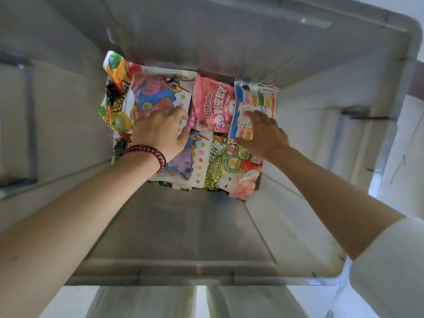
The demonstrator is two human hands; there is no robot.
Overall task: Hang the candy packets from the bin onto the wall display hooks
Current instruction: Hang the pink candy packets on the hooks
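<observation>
Glossy foil packets lie in a loose heap at the bottom of the deep, pale bin point(298, 157), and both arms reach down to them. The hooks are out of view, so the step in hand looks like the pick.

The left hand point(160, 130), with a red bracelet point(146, 152) on its wrist, curls its fingers over the right edge of a white packet point(160, 92) and grips it there, next to the pink packet point(211, 104). The right hand point(263, 134) lies on a blue packet point(254, 97), fingers fairly straight on top and thumb at the lower edge. I cannot tell whether the thumb has got underneath, so that hold may only be a touch.

To do this well, take one packet per hand and lift by the top seam, where a hang hole would most likely be, so it is ready for a hook. The blue packet overlaps the pink one and touches the green packet point(231, 166), so peel it up from its free edge instead of dragging it. Foil is slick, so pinch firmly. Raise both straight up, away from the bin walls.
</observation>
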